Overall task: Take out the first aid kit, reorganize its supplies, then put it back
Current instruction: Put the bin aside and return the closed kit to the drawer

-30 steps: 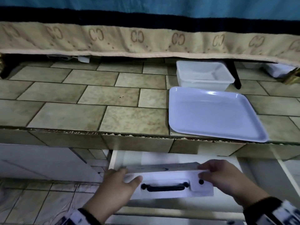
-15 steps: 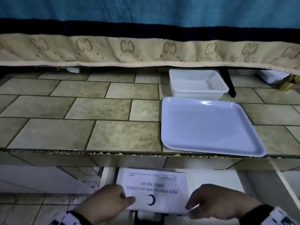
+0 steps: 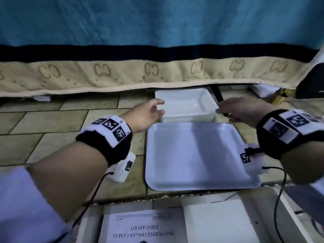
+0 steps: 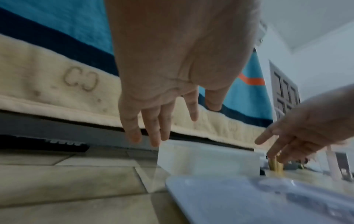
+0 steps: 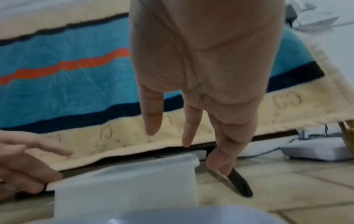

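While the kit point(image 3: 143, 227) lies below the counter edge, label up, both hands reach over the tray point(image 3: 198, 155) to the tub point(image 3: 185, 104) behind it. Fingers of the left hand point(image 3: 147, 114) are loosely spread at the tub's left rim, gripping nothing. Fingers of the right hand point(image 3: 240, 111) are extended by its right rim, empty too.

Glossy plastic tray point(image 3: 192, 155), fuzzy blanket point(image 3: 122, 76)
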### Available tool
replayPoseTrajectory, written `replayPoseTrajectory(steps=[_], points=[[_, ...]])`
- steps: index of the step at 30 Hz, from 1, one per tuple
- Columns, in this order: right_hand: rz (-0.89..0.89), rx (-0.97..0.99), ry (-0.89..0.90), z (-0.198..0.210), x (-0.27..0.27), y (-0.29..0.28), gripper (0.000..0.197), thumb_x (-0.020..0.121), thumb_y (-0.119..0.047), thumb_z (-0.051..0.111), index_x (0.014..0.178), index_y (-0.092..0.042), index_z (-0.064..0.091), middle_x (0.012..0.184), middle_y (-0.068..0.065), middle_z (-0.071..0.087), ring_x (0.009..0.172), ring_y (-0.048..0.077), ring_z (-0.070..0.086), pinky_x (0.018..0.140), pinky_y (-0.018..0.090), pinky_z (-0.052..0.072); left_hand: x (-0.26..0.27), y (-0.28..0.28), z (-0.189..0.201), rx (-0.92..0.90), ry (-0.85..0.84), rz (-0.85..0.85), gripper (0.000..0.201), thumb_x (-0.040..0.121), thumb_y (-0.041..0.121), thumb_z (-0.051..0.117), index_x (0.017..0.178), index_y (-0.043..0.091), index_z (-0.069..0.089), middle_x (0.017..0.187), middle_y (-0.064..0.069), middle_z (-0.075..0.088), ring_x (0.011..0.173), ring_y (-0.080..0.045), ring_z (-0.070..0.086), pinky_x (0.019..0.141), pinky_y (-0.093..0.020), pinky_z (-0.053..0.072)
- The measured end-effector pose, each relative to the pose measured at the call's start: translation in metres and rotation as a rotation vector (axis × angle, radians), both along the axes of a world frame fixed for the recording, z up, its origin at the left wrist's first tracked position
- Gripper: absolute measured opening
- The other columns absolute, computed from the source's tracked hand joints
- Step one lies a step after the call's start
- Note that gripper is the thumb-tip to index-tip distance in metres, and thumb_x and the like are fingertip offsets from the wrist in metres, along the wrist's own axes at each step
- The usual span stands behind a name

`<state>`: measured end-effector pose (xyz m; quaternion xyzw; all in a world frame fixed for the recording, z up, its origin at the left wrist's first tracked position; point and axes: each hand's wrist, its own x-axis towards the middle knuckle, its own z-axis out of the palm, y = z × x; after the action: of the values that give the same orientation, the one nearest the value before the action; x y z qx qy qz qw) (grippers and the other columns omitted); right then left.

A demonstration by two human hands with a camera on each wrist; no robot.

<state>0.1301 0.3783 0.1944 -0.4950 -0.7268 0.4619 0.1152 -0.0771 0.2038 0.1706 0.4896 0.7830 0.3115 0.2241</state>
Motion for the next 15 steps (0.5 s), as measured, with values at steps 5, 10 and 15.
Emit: replayPoseTrajectory(steps=[5,10,15], points=[[-0.03,-0.053,0.043,-0.022,-0.013,0.014,0.043,0.075,0.001,0.071,0.116,-0.011,0.066,0.104,0.006,0.063,0.096,0.018,0.06,0.09,0.024,0.047,-0.001,0.02,-0.018,-0.014,-0.196,0.042,0.037,0.096,0.027,0.05,0.131,0.016,0.051,0.126,-0.003,0.058,0.095,-0.008,0.06,0.078,-0.015,0.042],[-0.05,-0.008,0.265,-0.01,0.003,-0.005,0.043,0.076,0.003,0.069,0.112,-0.019,0.066,0.098,0.005,0.063,0.087,0.012,0.061,0.087,0.016,0.049,0.004,0.002,-0.009,0.261,-0.297,0.14,0.022,0.093,0.013,0.055,0.11,0.025,0.062,0.108,-0.002,0.063,0.091,-0.008,0.058,0.077,-0.01,0.042],[-0.174,0.058,0.598,0.018,0.057,-0.061,0.007,0.085,-0.017,0.066,0.088,-0.021,0.07,0.087,-0.006,0.07,0.085,0.009,0.066,0.082,0.022,0.053,0.056,-0.046,0.023,0.471,-0.319,0.053,0.024,0.091,0.011,0.058,0.108,0.026,0.062,0.096,0.004,0.061,0.086,-0.002,0.053,0.08,-0.009,0.042]])
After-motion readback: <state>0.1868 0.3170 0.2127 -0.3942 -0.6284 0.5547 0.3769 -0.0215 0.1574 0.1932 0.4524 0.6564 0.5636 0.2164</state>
